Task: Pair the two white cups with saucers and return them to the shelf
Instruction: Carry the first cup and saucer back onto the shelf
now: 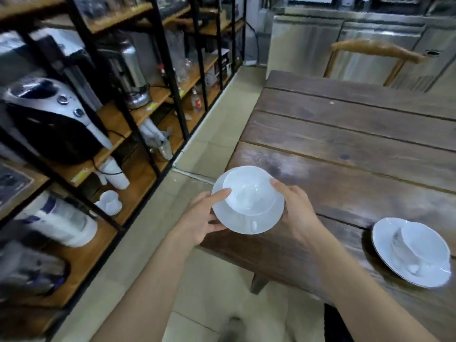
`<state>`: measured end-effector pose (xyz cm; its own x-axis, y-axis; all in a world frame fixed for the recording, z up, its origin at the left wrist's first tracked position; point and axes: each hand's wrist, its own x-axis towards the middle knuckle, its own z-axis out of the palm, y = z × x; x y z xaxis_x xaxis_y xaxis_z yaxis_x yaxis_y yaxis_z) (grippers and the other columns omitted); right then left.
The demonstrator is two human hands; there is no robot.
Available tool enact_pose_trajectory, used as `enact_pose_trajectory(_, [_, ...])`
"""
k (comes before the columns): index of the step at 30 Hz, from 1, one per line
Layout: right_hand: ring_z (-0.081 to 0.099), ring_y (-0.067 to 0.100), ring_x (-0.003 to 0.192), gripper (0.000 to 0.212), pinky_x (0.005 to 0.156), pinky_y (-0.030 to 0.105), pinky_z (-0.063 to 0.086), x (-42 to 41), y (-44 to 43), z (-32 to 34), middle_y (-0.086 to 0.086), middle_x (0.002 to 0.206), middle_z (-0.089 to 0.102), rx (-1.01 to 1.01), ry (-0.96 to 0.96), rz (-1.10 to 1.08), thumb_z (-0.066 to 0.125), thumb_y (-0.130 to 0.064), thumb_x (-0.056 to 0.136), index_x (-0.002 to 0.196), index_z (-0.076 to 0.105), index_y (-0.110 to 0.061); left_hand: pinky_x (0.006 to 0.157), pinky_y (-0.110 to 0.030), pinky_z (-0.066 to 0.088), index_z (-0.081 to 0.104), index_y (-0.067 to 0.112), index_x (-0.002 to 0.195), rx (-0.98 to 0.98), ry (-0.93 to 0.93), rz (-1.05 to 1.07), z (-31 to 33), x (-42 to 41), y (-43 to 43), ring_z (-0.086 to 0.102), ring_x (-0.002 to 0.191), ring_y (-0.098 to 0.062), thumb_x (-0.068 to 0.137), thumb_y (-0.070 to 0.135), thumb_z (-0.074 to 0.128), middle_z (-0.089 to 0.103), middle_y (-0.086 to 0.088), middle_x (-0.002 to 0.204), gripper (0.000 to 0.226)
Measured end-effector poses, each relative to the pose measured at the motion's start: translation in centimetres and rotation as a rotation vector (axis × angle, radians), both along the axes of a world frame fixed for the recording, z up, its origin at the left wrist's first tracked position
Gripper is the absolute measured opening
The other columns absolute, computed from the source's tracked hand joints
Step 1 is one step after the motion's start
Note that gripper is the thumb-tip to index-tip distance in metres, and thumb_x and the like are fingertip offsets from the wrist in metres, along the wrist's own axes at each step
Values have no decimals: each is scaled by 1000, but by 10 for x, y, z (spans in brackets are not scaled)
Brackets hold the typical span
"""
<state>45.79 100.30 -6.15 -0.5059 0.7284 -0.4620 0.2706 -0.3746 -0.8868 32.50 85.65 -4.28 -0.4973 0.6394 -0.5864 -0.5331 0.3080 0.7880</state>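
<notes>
Fingers [220, 193] of our left hand [199, 218] and right hand [296, 208] clamped on saucer [246, 224] carrying cup [249, 193], held off table [345, 149] corner. Second pair [414, 253] rests on table. We judge: carry step; next, level move left to shelf [138, 112].

Open floor [158, 245] between counter [345, 154] and shelf [128, 183], passage onto the lower shelf board narrowed by black uprights [138, 134], a stack of white cups [114, 174], small white dishes [109, 202] and a large white appliance [59, 218].
</notes>
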Motion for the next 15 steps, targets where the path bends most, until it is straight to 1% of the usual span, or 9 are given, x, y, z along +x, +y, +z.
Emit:
enact_pose_trajectory(2, [59,23,99,46,87,43,52,-22,-22,9,3,111,60,-1,38,100,63,-47,82,112,51,-15,75,-38,56,52,21,126,-2,16,102,10,-5,-33,60,109,-29,56,42,83,60,-5,124,79])
enact_pose_trajectory(3, [60,23,100,47,86,43,52,-33,-35,14,3,111,61,-3,48,146,63,-47,81,112,52,-14,74,-38,55,51,19,128,-11,31,163,14,-6,-51,59,110,-30,54,42,83,59,-6,124,84])
enact_pose_trajectory(4, [60,25,101,48,86,45,53,-45,-50,19,4,112,62,1,54,198,64,-48,80,111,53,-12,76,-39,55,50,18,128,-17,50,228,19,-8,-71,58,109,-32,60,42,81,59,-7,123,79])
enact_pose_trajectory(6, [62,28,101,53,86,48,54,-67,-86,30,7,111,65,0,89,309,67,-49,75,108,56,-9,77,-41,54,52,18,122,-13,74,373,26,-14,-114,60,102,-30,74,38,73,60,-6,117,56])
enact_pose_trajectory(8, [64,31,100,63,85,48,55,-88,-126,40,10,110,67,-7,116,418,71,-54,67,108,58,-7,74,-40,54,57,19,114,-13,104,493,30,-20,-161,63,94,-27,79,37,68,64,-5,111,41])
enact_pose_trajectory(9, [64,32,99,64,83,47,55,-99,-146,43,11,110,67,-6,117,468,70,-54,68,109,57,-6,73,-40,54,58,19,114,-13,118,543,34,-21,-186,63,94,-28,80,37,68,65,-5,111,40])
enact_pose_trajectory(11, [62,31,99,51,78,43,55,-118,-191,50,11,109,64,5,133,559,67,-48,78,106,56,-7,73,-39,55,59,18,118,-7,144,644,38,-24,-233,64,95,-29,80,38,67,66,-7,112,44])
enact_pose_trajectory(13, [60,29,100,45,82,46,55,-138,-236,57,10,111,61,21,151,642,65,-48,79,102,54,-11,67,-36,56,61,17,116,12,169,729,44,-29,-279,64,89,-26,83,38,65,67,-7,105,40])
enact_pose_trajectory(15, [58,29,103,48,88,50,53,-160,-280,63,11,113,59,48,163,713,66,-53,76,96,52,-12,54,-30,56,63,17,103,28,189,809,49,-36,-323,63,77,-22,86,34,61,66,-6,93,24])
